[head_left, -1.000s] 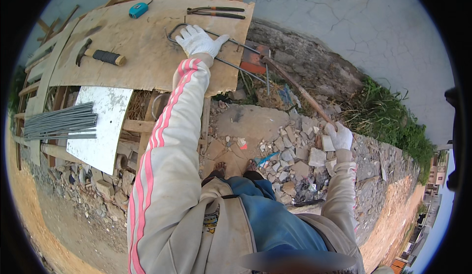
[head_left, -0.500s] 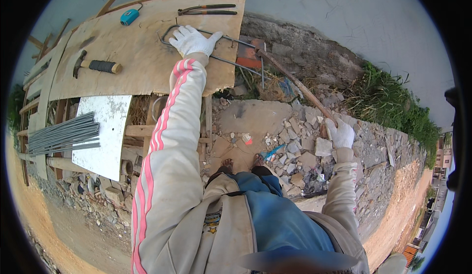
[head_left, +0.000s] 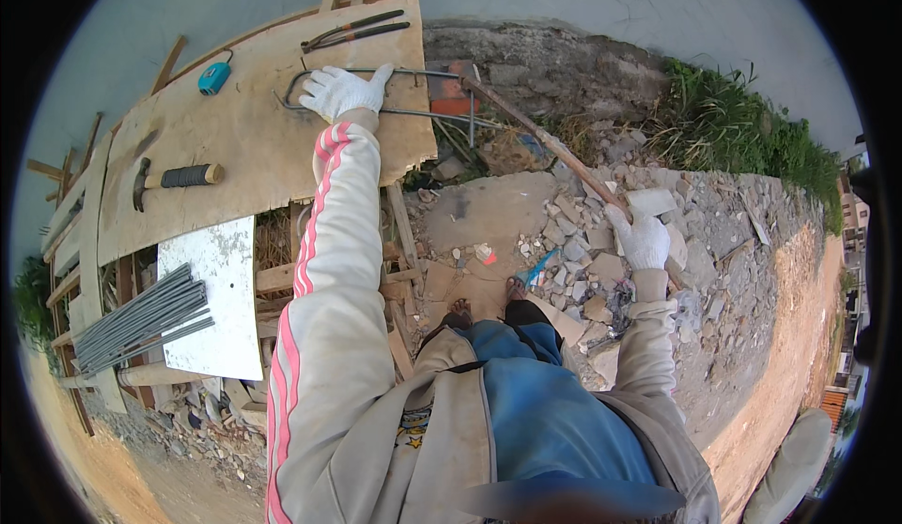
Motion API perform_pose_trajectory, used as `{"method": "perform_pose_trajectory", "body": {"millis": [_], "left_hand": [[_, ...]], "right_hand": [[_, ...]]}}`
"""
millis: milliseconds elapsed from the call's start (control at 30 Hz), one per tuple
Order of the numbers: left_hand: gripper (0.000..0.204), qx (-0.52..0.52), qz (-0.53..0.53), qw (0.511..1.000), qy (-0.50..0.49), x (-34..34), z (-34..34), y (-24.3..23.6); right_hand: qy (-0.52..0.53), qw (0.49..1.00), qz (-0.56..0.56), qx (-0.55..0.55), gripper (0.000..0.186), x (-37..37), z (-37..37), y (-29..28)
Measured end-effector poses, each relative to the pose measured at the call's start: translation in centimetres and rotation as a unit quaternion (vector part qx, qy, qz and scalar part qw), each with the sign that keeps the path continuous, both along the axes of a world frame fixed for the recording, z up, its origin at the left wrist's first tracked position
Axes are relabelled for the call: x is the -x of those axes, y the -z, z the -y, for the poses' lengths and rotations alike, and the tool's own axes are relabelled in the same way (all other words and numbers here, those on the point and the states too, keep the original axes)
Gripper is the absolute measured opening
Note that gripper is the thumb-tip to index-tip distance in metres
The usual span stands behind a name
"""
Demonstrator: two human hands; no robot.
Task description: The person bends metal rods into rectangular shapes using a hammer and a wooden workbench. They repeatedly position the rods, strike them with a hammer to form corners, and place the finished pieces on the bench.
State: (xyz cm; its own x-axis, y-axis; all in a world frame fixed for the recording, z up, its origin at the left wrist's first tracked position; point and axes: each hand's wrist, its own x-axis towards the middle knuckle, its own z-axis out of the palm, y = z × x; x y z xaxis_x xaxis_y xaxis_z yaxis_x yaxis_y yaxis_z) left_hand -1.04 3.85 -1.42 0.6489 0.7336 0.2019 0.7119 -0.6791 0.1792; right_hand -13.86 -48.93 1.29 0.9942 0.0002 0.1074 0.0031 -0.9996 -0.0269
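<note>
My left hand (head_left: 340, 94), in a white knit glove, lies flat with fingers spread over a bent steel rod (head_left: 434, 74) on the plywood top (head_left: 263, 134). Its two long sides run past the board's right edge, where a short leg crosses. My right hand (head_left: 645, 240), gloved too, is closed around the near end of a long rusty bar (head_left: 556, 150). That bar slants away to the rod beside a reddish block (head_left: 451, 101); their exact contact is too small to tell. Long-handled pincers (head_left: 365, 30) lie beyond my left hand.
A hammer (head_left: 185, 177) and a teal tape measure (head_left: 214, 78) lie on the plywood. Cut steel rods (head_left: 141, 322) rest partly on a white panel (head_left: 225, 289) at left. Broken stone (head_left: 573, 284) covers the ground near my feet; grass (head_left: 733, 115) grows along the grey wall.
The whole view has shifted and turned slightly, so the board and tools appear farther left. My left hand stays on the bent rod, and my right hand keeps its hold on the rusty bar.
</note>
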Motion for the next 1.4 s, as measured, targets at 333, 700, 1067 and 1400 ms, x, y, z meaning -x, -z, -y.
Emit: {"method": "perform_pose_trajectory", "body": {"millis": [333,700,1067,1400], "left_hand": [[0.131,0.025,0.005,1.000,0.003,-0.1,-0.1,-0.3],[0.130,-0.002,0.019,1.000,0.005,-0.3,-0.1,0.4],[0.111,-0.015,0.055,0.998,0.014,0.2,-0.1,0.0],[0.045,-0.086,0.114,0.965,0.219,0.5,-1.3,0.9]], "right_hand": [[0.013,1.000,0.016,-0.023,0.073,3.7,-2.1,0.4],[0.055,0.996,-0.028,-0.059,0.061,7.0,-4.7,-0.1],[-0.052,0.996,-0.006,-0.077,0.056,1.9,0.5,0.9],[-0.168,0.836,-0.092,-0.515,0.028,-9.7,-3.5,5.5]]}}
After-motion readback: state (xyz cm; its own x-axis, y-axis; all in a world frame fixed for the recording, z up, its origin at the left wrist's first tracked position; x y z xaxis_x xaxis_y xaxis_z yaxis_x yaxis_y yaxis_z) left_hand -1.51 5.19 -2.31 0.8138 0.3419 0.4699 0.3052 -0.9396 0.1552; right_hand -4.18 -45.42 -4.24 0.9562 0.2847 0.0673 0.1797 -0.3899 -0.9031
